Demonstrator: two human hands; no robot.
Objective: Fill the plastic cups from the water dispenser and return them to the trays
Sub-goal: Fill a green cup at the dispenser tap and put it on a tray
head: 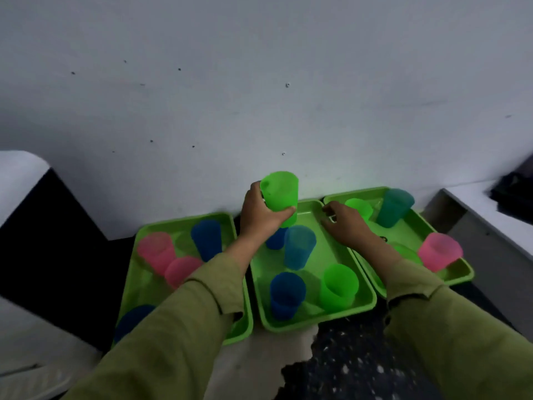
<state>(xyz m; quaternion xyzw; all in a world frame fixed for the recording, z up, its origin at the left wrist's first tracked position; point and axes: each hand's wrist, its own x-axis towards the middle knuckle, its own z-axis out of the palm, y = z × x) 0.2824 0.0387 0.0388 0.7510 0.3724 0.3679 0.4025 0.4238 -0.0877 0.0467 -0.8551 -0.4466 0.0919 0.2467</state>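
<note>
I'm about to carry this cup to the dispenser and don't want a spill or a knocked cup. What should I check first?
1. Grip: ok. The left hand wraps fingers and thumb round the lower part of the green cup.
2. Cup lifted off the middle tray: ok, it appears raised above the other cups.
3. Cup's contents: cannot tell.
4. Right hand free: ok. It is open and holds nothing.
5. Neighbouring light blue cup standing upright: ok, but it is close to the left wrist.
6. Path to the water dispenser: cannot tell, since it is out of view.
</note>
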